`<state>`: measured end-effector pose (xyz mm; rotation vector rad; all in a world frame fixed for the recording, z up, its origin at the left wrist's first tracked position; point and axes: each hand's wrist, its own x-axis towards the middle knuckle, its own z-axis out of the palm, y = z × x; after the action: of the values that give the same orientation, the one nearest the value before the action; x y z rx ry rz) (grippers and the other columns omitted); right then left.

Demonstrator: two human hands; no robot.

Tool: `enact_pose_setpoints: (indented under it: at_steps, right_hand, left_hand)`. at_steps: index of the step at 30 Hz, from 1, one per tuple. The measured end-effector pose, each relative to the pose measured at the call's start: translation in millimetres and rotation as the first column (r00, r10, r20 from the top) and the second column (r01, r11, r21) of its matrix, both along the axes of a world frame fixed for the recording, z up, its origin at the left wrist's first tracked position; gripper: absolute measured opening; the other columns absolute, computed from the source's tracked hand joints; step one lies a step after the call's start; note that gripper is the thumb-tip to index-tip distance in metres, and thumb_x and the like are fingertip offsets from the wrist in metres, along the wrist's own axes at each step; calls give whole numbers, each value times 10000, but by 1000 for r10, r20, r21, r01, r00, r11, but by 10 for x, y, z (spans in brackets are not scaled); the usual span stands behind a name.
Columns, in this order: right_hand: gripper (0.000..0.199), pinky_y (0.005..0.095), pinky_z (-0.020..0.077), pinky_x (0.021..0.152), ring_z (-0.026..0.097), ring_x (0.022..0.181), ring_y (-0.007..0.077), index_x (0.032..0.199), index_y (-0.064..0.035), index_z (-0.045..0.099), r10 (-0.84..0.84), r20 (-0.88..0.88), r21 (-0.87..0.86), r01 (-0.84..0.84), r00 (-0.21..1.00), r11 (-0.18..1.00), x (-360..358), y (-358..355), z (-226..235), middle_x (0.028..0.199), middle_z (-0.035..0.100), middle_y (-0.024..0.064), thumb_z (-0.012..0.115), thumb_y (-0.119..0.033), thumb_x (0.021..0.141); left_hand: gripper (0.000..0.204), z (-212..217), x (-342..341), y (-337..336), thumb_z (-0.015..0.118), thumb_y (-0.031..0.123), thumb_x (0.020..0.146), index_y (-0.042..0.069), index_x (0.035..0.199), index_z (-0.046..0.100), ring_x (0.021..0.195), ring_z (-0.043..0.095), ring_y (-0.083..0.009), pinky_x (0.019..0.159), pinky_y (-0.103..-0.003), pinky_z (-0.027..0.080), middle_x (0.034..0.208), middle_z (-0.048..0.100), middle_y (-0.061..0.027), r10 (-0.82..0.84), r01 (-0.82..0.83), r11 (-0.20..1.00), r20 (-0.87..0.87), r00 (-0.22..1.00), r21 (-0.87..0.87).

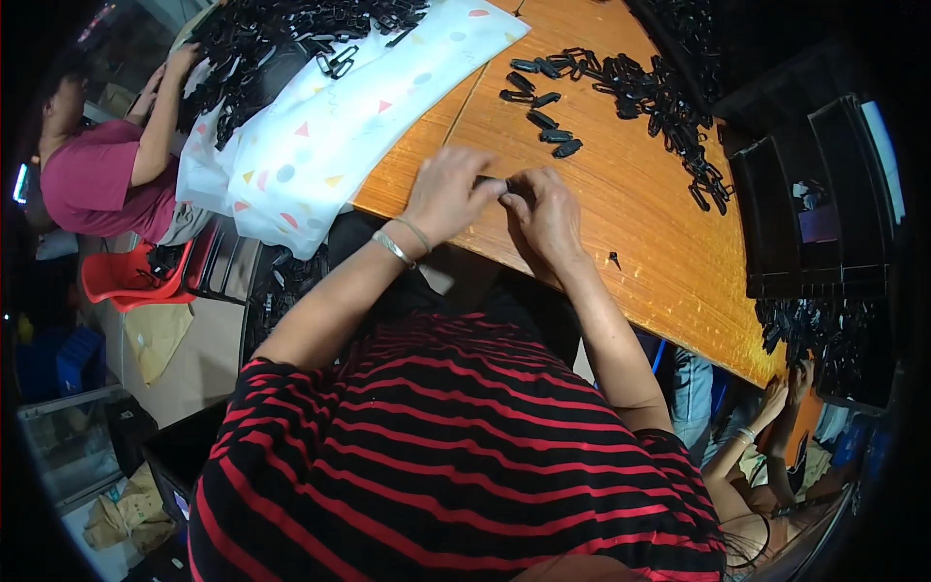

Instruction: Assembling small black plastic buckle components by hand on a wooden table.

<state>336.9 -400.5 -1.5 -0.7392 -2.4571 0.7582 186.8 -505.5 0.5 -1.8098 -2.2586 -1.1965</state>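
1. Hands meet at the centre of my view: the left hand (448, 194) and the right hand (546, 215) are brought together over the near edge of the wooden table (640, 242).
2. Between them I see a small black clip (491, 181), pinched at the fingertips of both hands; most of it is hidden, so I cannot tell its exact shape.
3. Left-hand fingers are curled in, grasping the clip from its nine o'clock side. A metal bracelet (393, 248) sits on that wrist.
4. Right-hand fingers are bent and closed on the clip from its three o'clock side.
5. At one o'clock from the hands, a loose row of black clips (621, 92) lies on the bare wood, well apart from the hands.
6. At eleven o'clock, a white patterned cloth (349, 126) covers the table end and carries a heap of black parts (281, 39).
7. At three o'clock, black bins (815, 213) stand at the table edge.
8. At ten o'clock, another person in a pink shirt (87, 184) reaches into the heap.
9. At five o'clock, a further person's hands (786, 388) show below the bins.
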Motion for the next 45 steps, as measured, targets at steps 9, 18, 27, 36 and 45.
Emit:
enact_pose_setpoints:
  at_steps: [9, 18, 27, 36, 45]
  right_hand:
    - [189, 352, 499, 670, 633, 756, 275, 959, -33, 661, 219, -150, -137, -239, 964, 961, -30, -104, 65, 835, 617, 130, 712, -121, 799]
    - [172, 364, 517, 687, 654, 780, 288, 977, -28, 667, -189, -39, -18, 189, 981, 982, 283, 942, 142, 861, 645, 148, 683, -91, 817]
    - [212, 440, 506, 742, 613, 870, 360, 997, -59, 652, -357, 87, 458, 281, 930, 844, 264, 2074, 46, 1038, 573, 126, 687, -76, 788]
    - [258, 428, 505, 710, 614, 811, 366, 889, -26, 580, -223, 156, 374, 151, 962, 915, 313, 1825, 56, 862, 590, 187, 754, -133, 731]
    - [233, 290, 467, 564, 562, 623, 167, 837, -14, 543, -148, -207, -59, 138, 967, 989, 171, 809, 206, 780, 557, 91, 753, -33, 739]
  left_hand:
    - [192, 188, -54, -979, 641, 120, 845, 44, 1021, 631, 861, 619, -337, 749, -384, 492, 917, 633, -143, 104, -101, 986, 18, 994, -130]
    - [325, -1725, -621, -3133, 637, 152, 829, 67, 1136, 570, 983, 597, -366, 829, -430, 487, 1056, 614, -158, 559, -521, 607, -144, 817, -600]
    - [150, -541, -695, -1970, 635, 169, 849, 37, 795, 588, 712, 597, -347, 623, -423, 465, 763, 616, -146, 204, -136, 842, 74, 976, -522]
    - [121, 221, -95, 425, 626, 99, 880, -16, 919, 631, 685, 605, -169, 599, -291, 468, 786, 617, -98, -262, 262, 965, 71, 962, 15]
    - [246, -68, 330, 1130, 573, 152, 953, -29, 1121, 577, 766, 605, -73, 632, -209, 487, 838, 632, -23, -67, 240, 971, 968, 242, 7]
